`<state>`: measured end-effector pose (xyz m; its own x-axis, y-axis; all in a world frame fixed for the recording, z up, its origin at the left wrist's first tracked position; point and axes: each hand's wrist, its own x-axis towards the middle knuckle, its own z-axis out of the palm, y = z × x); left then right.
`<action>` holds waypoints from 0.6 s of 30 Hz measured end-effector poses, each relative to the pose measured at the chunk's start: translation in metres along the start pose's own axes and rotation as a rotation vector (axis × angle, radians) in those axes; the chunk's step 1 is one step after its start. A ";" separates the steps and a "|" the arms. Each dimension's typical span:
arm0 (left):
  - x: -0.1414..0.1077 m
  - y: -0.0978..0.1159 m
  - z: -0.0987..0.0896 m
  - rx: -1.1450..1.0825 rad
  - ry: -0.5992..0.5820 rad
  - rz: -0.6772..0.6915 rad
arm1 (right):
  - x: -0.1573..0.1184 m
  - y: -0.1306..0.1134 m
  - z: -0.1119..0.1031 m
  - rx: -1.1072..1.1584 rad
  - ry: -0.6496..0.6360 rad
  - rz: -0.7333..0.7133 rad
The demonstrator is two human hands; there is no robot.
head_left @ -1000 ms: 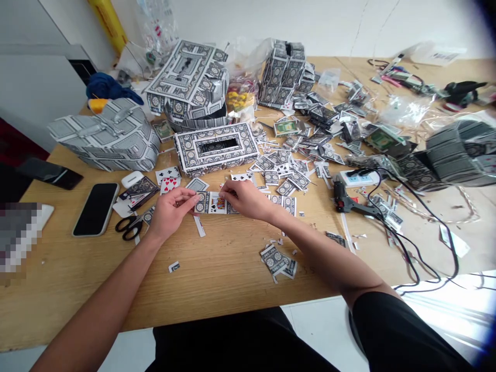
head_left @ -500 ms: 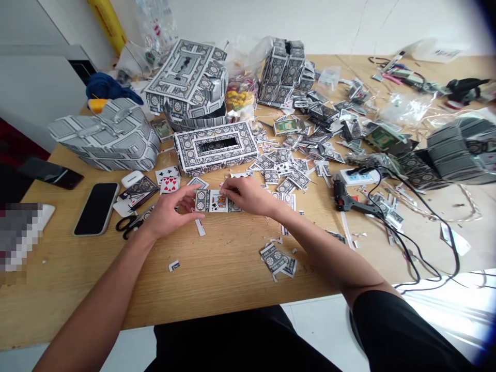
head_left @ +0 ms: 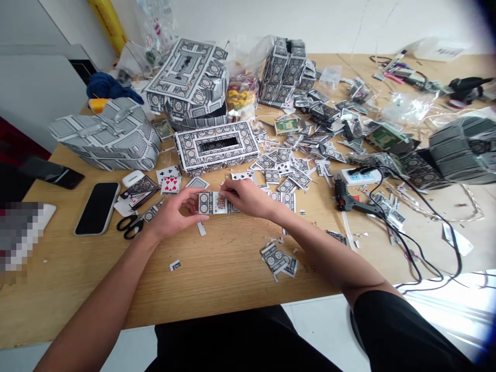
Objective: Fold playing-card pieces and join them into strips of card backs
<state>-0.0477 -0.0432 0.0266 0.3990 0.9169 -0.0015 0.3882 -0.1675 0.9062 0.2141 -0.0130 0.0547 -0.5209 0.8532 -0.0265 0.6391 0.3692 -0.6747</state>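
A card strip lies mid-tabletop, between 2 hands. The left hand, fingers partly curled, pinches the strip's left end; the right hand, fingers bent downward, grips its upper edge beside the face card. Scissors lie just left of the left hand; a card-covered tissue box stands beyond the strip.
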 end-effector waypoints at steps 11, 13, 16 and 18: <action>0.005 0.008 -0.008 -0.236 -0.004 -0.122 | -0.001 0.000 -0.003 0.068 0.003 -0.054; 0.005 0.009 -0.007 -0.260 -0.005 -0.128 | -0.001 0.001 -0.003 0.078 0.003 -0.063; 0.005 0.010 -0.008 -0.279 -0.004 -0.137 | -0.001 0.001 -0.002 0.080 0.004 -0.066; 0.005 0.011 -0.009 -0.279 -0.003 -0.142 | -0.001 0.001 -0.003 0.075 -0.001 -0.058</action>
<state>-0.0487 -0.0375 0.0399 0.3595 0.9229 -0.1377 0.1977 0.0688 0.9778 0.2167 -0.0130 0.0564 -0.5565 0.8307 0.0135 0.5636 0.3894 -0.7285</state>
